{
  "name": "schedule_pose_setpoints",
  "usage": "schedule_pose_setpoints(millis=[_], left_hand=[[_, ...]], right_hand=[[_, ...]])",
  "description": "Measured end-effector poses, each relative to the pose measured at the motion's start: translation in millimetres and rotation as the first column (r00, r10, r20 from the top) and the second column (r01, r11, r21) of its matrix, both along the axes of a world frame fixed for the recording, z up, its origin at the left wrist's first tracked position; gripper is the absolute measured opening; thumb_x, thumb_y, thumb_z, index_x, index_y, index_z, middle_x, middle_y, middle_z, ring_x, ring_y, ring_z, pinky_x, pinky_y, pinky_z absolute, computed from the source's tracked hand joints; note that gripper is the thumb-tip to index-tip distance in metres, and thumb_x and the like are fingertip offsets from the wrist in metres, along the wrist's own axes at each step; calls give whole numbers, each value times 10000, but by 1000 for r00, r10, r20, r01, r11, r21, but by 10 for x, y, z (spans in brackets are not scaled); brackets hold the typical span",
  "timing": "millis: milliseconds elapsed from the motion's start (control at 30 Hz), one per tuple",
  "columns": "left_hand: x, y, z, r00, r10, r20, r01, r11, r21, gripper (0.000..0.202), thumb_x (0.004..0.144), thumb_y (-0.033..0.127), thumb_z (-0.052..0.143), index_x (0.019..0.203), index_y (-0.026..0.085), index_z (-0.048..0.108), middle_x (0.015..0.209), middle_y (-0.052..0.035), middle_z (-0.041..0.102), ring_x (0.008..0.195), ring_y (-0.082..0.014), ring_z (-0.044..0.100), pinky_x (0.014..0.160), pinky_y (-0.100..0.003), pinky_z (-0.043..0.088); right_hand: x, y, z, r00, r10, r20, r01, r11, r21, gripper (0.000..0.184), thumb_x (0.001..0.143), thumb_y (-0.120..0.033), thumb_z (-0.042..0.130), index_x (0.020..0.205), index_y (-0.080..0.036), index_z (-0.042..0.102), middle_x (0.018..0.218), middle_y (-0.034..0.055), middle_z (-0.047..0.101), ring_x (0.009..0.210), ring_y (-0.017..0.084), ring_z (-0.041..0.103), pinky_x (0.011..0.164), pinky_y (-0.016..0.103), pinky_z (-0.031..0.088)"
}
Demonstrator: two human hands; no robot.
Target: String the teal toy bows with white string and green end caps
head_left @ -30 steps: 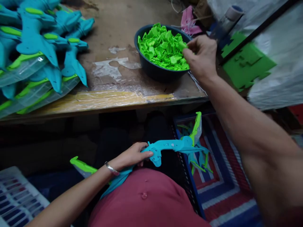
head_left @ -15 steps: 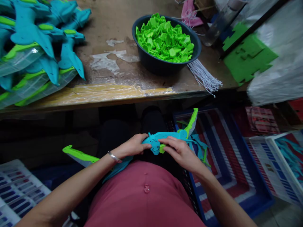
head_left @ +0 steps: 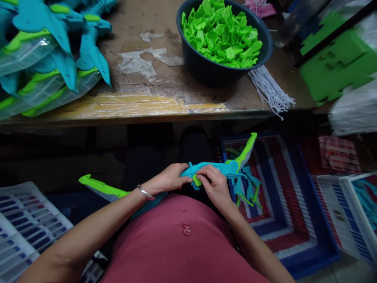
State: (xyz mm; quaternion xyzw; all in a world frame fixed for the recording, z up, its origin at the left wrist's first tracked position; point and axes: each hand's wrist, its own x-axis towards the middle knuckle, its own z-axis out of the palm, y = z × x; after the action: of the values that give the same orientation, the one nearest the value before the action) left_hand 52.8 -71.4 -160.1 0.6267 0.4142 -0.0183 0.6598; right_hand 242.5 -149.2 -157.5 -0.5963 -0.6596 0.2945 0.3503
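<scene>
A teal foam toy bow (head_left: 219, 168) with lime green tips lies across my lap. My left hand (head_left: 169, 179) grips its middle, fingers wrapped round the handle. My right hand (head_left: 214, 184) is closed in a pinch on a small green foam piece (head_left: 196, 180), pressing it against the bow's handle. A dark bowl (head_left: 206, 68) heaped with green foam pieces (head_left: 222, 33) stands on the worn wooden table (head_left: 147, 90) ahead.
Finished teal and green bows in clear bags (head_left: 44, 59) pile up at the table's left. White strings (head_left: 269, 88) lie beside the bowl. A green foam sheet (head_left: 335, 63) is at right. A blue crate (head_left: 294, 220) holds more bows; white crates (head_left: 26, 224) sit at either side.
My right hand left the bowl with a green piece, came down to my lap and now presses it to the bow. The view tilted slightly.
</scene>
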Motion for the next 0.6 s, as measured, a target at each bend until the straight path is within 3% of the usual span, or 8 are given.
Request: schedule_pose_setpoints(millis=[133,367,600], left_hand=[[5,8,-11,1000,-8,1,8,1000,11,323,868,484,632,983,185,584,697,3,624,569,-178,626,476,-243,392],[65,12,-84,996,24,-81,-6,977,215,400,766,516,766,886,183,578,775,-32,616,728,-219,605,566,-266,324],[30,56,-88,996,32,-88,-22,994,111,356,814,514,704,913,186,608,675,-6,628,587,-176,594,519,-255,333]], right_hand=[[-30,-24,-90,997,-15,70,8,994,107,119,968,-155,599,871,-204,650,844,18,668,808,156,655,734,282,535],[-109,-138,-384,977,-102,188,47,960,277,146,994,-149,531,945,-190,663,908,90,674,868,208,664,765,350,573],[-45,-217,-224,966,21,256,-92,959,268,264,969,-122,585,1207,-188,678,1086,130,693,980,230,676,836,379,602]])
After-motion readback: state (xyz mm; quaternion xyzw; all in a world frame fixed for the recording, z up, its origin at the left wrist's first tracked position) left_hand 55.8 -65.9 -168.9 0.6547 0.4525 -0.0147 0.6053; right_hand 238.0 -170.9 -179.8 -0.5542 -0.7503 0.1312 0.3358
